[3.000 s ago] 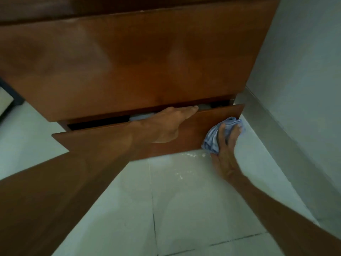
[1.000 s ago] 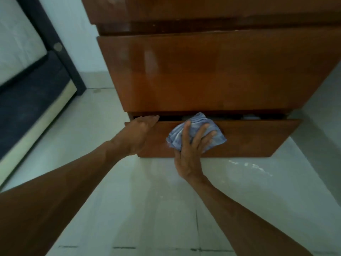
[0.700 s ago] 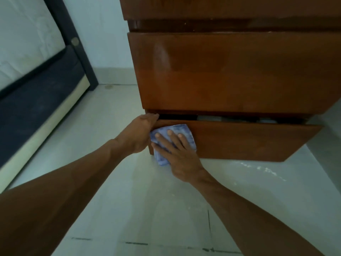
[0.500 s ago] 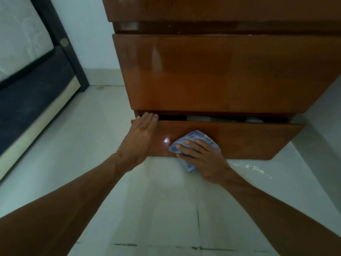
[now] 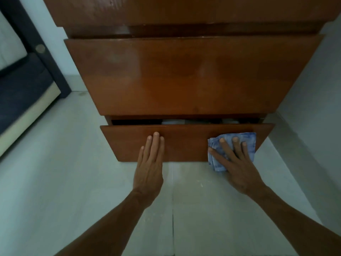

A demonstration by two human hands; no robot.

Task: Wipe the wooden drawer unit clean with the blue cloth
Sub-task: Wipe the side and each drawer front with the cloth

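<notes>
Drawer unit: the wooden drawer unit (image 5: 193, 74) fills the frame from 10 to 2 o'clock, glossy brown fronts stacked.
Bottom drawer: the bottom drawer (image 5: 184, 139) at centre stands slightly pulled out, with a dark gap along its top edge; pale items inside are too dim to tell.
Left hand: the left hand (image 5: 149, 163) lies flat and open, fingers together, on the drawer front just left of centre, holding nothing.
Right hand: the right hand (image 5: 238, 163) at 4 o'clock, fingers spread, presses the blue cloth (image 5: 214, 156) against the drawer front near its right end.
Cloth edges: its lower corner hangs past the drawer's bottom edge.
Floor: the pale tiled floor (image 5: 73, 182) lies open at 6 to 9 o'clock.
Right side: a grey wall (image 5: 313, 108) closes in at 3 o'clock, near the drawer's right corner.
Left side: a dark bed frame (image 5: 27, 80) stands at 9 o'clock, well apart.
</notes>
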